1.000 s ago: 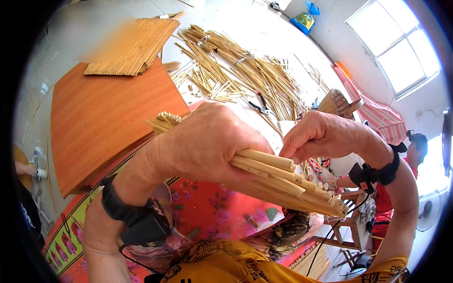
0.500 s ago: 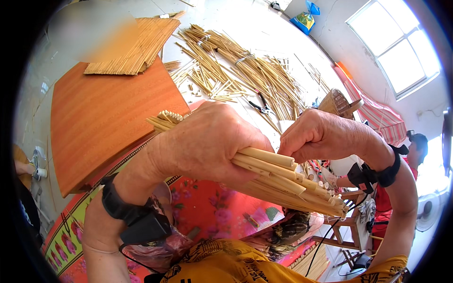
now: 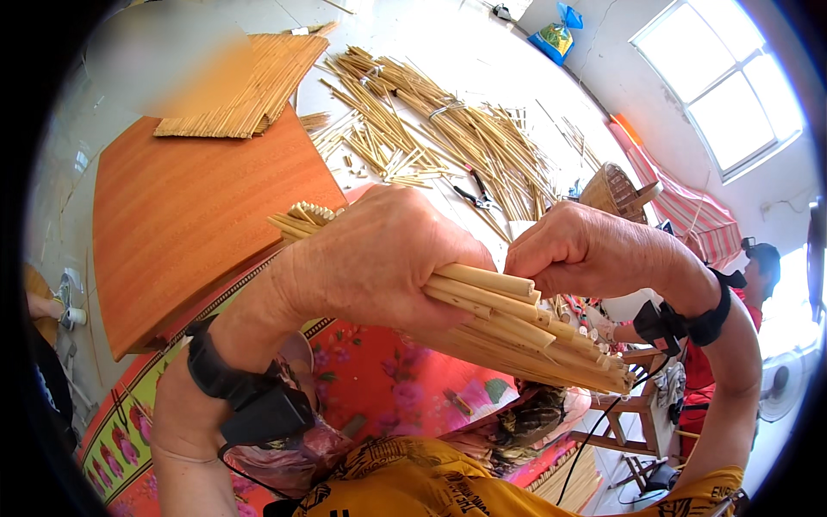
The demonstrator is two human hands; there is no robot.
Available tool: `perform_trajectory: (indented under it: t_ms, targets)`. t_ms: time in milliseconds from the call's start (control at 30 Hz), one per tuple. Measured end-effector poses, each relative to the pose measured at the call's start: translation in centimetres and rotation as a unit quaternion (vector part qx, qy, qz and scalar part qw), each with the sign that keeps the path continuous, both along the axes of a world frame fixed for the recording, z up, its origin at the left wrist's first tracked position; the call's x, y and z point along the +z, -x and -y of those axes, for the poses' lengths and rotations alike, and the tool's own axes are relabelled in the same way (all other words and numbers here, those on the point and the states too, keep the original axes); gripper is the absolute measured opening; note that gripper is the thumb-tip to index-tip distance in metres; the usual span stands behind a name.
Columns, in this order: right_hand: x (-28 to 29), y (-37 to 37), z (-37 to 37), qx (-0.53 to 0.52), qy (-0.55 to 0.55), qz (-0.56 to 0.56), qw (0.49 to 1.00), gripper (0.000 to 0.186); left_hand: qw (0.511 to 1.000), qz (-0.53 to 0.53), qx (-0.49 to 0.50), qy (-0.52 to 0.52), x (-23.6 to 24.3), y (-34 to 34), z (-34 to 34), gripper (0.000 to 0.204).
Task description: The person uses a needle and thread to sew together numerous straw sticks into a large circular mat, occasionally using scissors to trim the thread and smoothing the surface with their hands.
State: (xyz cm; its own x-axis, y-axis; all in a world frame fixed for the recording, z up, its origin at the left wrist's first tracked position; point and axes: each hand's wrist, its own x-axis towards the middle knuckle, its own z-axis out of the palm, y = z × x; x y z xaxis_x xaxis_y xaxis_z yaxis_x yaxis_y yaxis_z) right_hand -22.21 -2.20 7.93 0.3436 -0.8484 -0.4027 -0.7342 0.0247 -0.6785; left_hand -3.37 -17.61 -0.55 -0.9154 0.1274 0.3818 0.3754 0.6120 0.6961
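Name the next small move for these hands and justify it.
Probably nudge the stick ends level with the right hand. The left hand has its grip around the bundle of sticks, whose ends at the picture's right look staggered. The right hand is curled close by; whether it pinches anything is hidden, so it may need freeing first.
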Motion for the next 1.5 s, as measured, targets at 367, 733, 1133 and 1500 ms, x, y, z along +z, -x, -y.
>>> perform_trajectory:
  t_ms: [367,733,1133,1500]
  targets:
    - [1.6,-1.6,-0.5,-0.194,-0.127,0.063,0.971,0.030,1.000,0.008,0.020,0.008,0.2,0.4,0.2,0.021]
    - [5.3,-0.3,-4.5,-0.259,0.349,-0.175,0.884,0.039,0.996,-0.031,0.081,-0.032,1.5,-0.3,0.0,0.028]
    - [-9.1,-12.6,-18.2,-0.597,0.114,0.476,0.636,0.019,0.939,-0.183,0.216,0.197,-1.7,-3.6,-13.6,0.027]
    - [-17.4,-17.3,-21.4,-0.669,0.126,0.612,0.403,0.022,0.947,-0.126,0.159,0.250,-5.8,-4.9,-19.7,0.032]
